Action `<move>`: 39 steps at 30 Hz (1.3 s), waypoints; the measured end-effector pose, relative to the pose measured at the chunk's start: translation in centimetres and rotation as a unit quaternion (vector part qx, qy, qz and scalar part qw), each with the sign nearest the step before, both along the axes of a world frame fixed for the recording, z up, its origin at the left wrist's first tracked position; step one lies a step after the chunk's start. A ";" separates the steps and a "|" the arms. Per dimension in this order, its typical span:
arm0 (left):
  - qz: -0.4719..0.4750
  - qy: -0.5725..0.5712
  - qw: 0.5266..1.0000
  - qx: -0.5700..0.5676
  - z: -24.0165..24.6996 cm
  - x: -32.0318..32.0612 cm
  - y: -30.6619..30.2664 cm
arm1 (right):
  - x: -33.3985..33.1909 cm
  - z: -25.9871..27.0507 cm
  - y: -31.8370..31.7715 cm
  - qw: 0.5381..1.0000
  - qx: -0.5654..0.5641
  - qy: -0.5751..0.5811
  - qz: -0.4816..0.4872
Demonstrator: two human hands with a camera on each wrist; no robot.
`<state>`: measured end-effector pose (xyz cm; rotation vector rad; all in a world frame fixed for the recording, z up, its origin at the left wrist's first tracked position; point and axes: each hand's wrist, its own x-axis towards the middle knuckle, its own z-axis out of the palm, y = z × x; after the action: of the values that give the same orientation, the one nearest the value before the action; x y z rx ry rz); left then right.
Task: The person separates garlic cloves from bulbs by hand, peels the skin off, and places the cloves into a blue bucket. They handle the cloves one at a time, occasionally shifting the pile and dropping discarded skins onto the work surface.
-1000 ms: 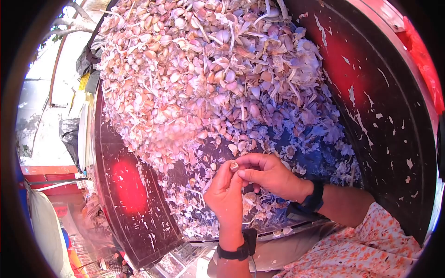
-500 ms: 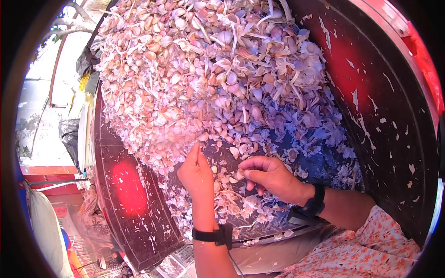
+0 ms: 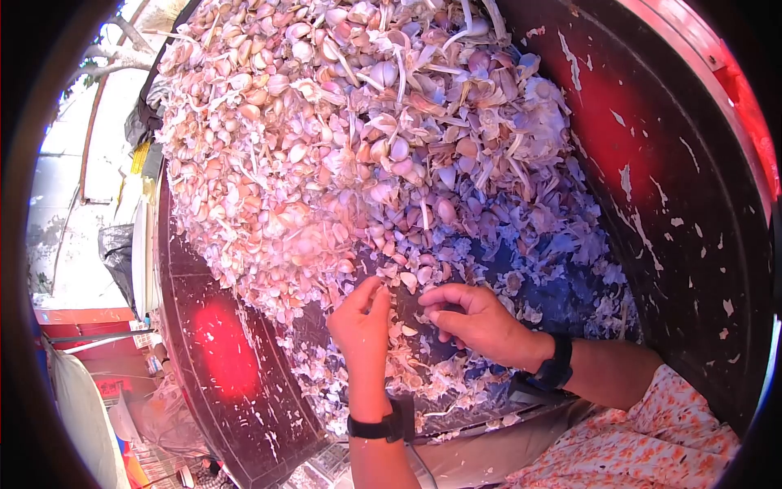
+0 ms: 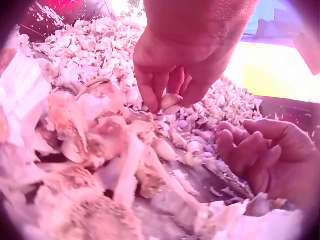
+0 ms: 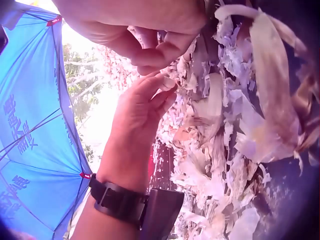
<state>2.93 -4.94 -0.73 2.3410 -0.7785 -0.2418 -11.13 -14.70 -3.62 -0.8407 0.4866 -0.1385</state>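
In the head view the left hand (image 3: 358,322) is over the near edge of a garlic heap (image 3: 269,155). Its thumb and fingers pinch a pale garlic clove (image 4: 171,100), seen in the left wrist view, which also shows in the right wrist view (image 5: 167,84). To its right and apart from it, the right hand (image 3: 489,326) hovers above scattered skins (image 3: 440,375). Its fingers are loosely bent, with a gap between thumb and index finger and no item visible there, as the left wrist view (image 4: 275,160) also shows.
Dark, paint-flecked side panels (image 3: 652,204) flank the heap on both sides, the left one (image 3: 244,383) nearer the person. Loose cloves (image 3: 409,281) lie just beyond the hands. A blue canopy (image 5: 30,120) is in the right wrist view's background.
The hands, together around a small piece one second ago, have parted, the left moving left and then slightly back. The small piece at the right fingertips half a second ago is no longer visible.
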 end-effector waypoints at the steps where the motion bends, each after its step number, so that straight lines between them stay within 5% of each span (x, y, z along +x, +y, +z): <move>1: 0.084 0.145 0.977 -0.130 0.2 -1.0 0.3 | 0.1 -0.4 0.3 0.997 -0.062 -0.017 -0.035; 6: 0.117 0.258 0.928 -0.242 2.5 -6.3 0.1 | 0.1 -0.1 0.8 0.962 -0.238 -0.090 -0.097; 9: 0.099 0.206 0.938 -0.261 2.2 -8.5 0.5 | 0.0 -0.1 0.8 0.989 -0.100 -0.091 -0.058; 17: 0.055 0.020 0.991 -0.123 2.9 -10.4 1.8 | -0.6 0.6 1.1 0.983 -0.062 -0.172 -0.026; 19: -0.020 -0.158 0.985 -0.071 2.0 -10.7 1.7 | -0.5 0.3 1.3 0.978 -0.089 -0.188 -0.022; 25: 0.008 -0.147 0.983 -0.113 1.9 -11.3 3.1 | -1.1 1.0 0.8 0.986 -0.031 -0.165 0.014; 28: 0.063 -0.079 0.989 -0.104 2.7 -11.8 5.7 | -1.3 1.5 0.9 0.967 -0.119 -0.225 -0.015; 31: 0.097 -0.045 0.992 -0.064 3.5 -12.7 9.0 | -2.5 3.8 0.3 0.891 -0.269 -0.358 0.070; 34: 0.197 0.029 0.979 -0.050 3.3 -14.2 12.4 | -5.8 9.2 1.0 0.835 -0.246 -0.470 0.147; 37: 0.169 0.020 0.985 -0.029 3.9 -15.5 13.6 | -8.5 11.6 3.9 0.772 -0.238 -0.589 -0.010; 39: 0.162 0.028 0.986 -0.038 3.5 -16.3 14.0 | -9.7 11.4 3.7 0.793 -0.225 -0.566 0.025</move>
<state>-13.32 9.07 2.77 2.3351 -0.3632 -0.1324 -20.85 -11.01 7.80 -1.0663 -0.7434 -0.6836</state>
